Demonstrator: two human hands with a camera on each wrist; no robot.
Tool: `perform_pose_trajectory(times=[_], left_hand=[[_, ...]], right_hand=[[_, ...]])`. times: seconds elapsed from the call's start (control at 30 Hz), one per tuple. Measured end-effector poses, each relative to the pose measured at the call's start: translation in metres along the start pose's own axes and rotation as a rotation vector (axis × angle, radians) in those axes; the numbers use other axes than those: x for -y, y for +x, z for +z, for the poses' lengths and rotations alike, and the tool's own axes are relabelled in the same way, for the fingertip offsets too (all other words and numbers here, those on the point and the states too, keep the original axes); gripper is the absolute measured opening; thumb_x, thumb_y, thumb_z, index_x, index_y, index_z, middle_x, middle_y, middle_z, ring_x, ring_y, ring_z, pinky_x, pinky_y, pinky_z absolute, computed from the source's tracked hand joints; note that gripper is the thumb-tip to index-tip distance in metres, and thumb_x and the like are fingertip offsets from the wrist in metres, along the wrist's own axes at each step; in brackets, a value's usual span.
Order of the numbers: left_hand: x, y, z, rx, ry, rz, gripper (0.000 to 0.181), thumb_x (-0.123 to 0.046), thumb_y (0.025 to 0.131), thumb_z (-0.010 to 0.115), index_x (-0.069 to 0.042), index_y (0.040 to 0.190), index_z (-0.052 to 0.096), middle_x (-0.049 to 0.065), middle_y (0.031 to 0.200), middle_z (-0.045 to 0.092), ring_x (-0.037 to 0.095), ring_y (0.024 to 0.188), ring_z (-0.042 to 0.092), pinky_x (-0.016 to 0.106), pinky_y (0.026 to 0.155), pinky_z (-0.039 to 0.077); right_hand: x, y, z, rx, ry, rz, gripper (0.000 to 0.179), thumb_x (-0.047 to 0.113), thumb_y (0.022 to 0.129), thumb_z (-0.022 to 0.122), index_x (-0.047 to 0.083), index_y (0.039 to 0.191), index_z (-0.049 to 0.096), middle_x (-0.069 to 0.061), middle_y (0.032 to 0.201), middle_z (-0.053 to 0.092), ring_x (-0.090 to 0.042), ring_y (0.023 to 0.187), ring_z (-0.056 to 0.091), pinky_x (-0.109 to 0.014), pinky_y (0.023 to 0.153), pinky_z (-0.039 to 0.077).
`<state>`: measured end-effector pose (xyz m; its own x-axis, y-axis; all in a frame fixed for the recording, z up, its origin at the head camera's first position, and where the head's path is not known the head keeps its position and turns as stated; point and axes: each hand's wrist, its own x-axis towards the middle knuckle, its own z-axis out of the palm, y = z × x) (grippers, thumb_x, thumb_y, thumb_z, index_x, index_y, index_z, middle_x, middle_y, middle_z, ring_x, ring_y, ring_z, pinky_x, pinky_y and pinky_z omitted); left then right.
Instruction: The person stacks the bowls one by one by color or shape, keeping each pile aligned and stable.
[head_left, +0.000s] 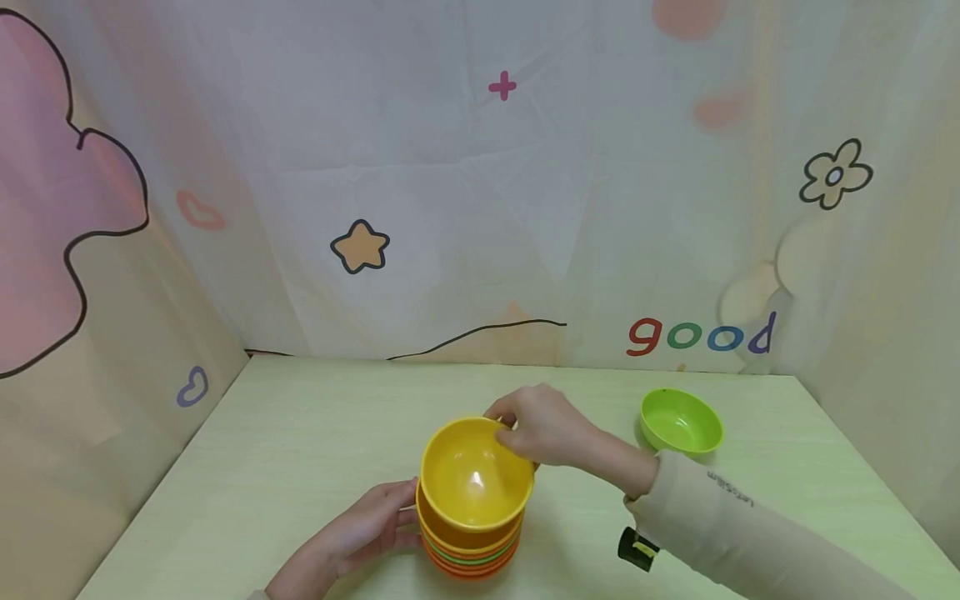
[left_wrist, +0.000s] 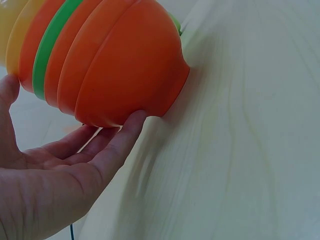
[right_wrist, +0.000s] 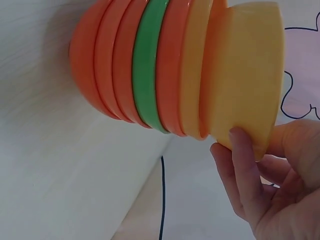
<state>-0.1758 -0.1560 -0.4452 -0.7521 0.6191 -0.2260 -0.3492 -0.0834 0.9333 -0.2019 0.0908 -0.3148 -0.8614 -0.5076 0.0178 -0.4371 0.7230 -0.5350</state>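
Observation:
A stack of nested bowls (head_left: 433, 547) stands on the table, mostly orange with one green bowl (right_wrist: 148, 65) and a yellow one (right_wrist: 194, 70) toward the top. Above it, a yellow bowl (head_left: 477, 475) sits raised and tilted, its lower part still inside the stack's mouth. My right hand (head_left: 543, 425) pinches this bowl at its far right rim, thumb inside and fingers along the outer wall (right_wrist: 245, 65). On the left, my left hand (head_left: 375, 521) touches the stack's side with fairly straight fingers, the thumb near the upper rims and a fingertip low on the bottom orange bowl (left_wrist: 125, 65).
A lone light green bowl (head_left: 681, 422) rests upright at the back right of the pale wooden table (head_left: 322, 408). A printed cloth backdrop (head_left: 450, 250) rises behind the table and along both sides. Under the right sleeve (head_left: 720, 508) hangs a small black object (head_left: 638, 549).

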Motion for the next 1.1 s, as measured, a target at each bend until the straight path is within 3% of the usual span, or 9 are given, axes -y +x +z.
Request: perform_pose_trajectory(times=[0.8, 1.1], left_hand=[[-0.0006, 0.0004, -0.0005, 0.001, 0.018, 0.013, 0.053, -0.041, 0.096, 0.044, 0.002, 0.126, 0.05, 0.002, 0.111, 0.06, 0.016, 0.101, 0.059, 0.038, 0.087, 0.051], [-0.0022, -0.0016, 0.0034, -0.031, 0.02, -0.001, 0.057, -0.042, 0.094, 0.046, 0.004, 0.127, 0.049, 0.003, 0.111, 0.061, 0.017, 0.101, 0.06, 0.038, 0.087, 0.051]], right_hand=[[0.0, -0.0007, 0.0087, 0.023, 0.027, -0.019, 0.017, 0.006, 0.083, 0.063, 0.008, 0.098, 0.071, -0.004, 0.081, 0.065, -0.007, 0.045, 0.055, -0.021, 0.041, 0.048], [-0.0012, -0.0012, 0.0102, 0.013, 0.023, -0.052, 0.016, 0.006, 0.083, 0.063, 0.009, 0.096, 0.072, -0.003, 0.08, 0.066, -0.006, 0.044, 0.055, -0.02, 0.041, 0.048]])
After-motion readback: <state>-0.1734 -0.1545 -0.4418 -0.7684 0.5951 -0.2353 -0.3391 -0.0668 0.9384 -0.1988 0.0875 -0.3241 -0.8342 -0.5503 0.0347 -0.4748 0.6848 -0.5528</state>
